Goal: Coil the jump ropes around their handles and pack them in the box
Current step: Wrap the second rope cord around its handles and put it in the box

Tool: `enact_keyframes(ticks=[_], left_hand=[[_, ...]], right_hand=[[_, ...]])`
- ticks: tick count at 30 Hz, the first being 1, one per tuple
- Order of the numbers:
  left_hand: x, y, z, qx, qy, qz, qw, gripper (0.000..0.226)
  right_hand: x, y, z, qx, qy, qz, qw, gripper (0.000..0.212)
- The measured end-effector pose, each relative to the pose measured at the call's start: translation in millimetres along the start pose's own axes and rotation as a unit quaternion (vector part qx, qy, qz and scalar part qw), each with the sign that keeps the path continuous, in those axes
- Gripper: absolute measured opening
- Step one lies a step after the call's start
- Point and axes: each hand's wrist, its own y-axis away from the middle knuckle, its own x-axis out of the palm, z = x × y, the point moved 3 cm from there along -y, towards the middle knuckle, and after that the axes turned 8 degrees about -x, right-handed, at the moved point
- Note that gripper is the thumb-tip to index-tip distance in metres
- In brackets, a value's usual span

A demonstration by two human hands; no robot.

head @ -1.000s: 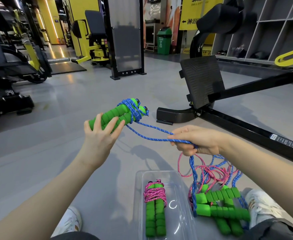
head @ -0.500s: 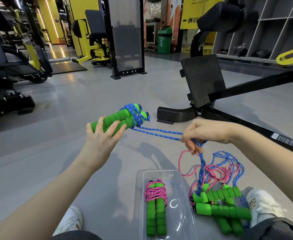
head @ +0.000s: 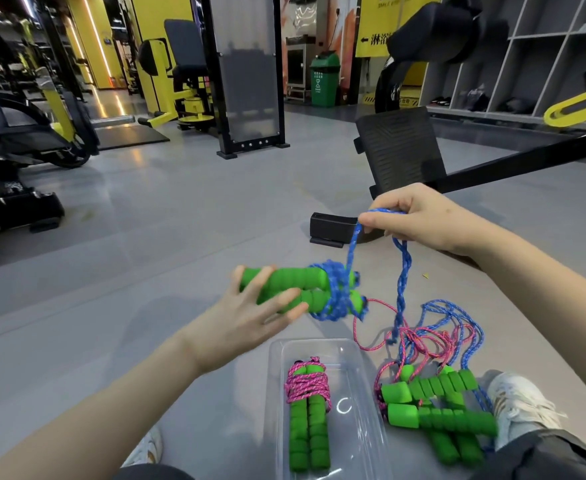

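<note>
Rope [head: 403, 268] between right fingers [head: 376, 222]

- Yellow banner [head: 374, 26], far above and beyond the right hand [head: 419, 216]: a cropped dark word starting "SMI", then a left arrow with the Chinese characters "淋浴".
- Green bin [head: 324, 79], up-left of that hand: white print, too small to read.

coiled rope [head: 308, 410] in box [head: 360, 358], pile [head: 436, 407] right
</note>
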Motion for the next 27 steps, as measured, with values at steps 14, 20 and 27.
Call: enact_keyframes(ticks=[14, 20, 27], left_hand=[[-44.3, -46.2, -8.2, -0.06, 0.088, -0.184, 0.977, 0.037], [-28.9, -39.9, 14.0, -0.14, 0.091, -0.149, 0.975, 0.049], [-24.7, -30.0, 19.9, -0.142, 0.085, -0.119, 0.979, 0.057]], right_hand=[[33.3, 24.8, -53.2, 0.179, -0.432, -0.035, 0.883, 0.033], [70.6, 20.7, -30.7, 0.172, -0.504, -0.038, 0.845, 0.035], [73.5, 18.7, -24.7, 0.244, -0.501, -0.069, 0.828, 0.031]])
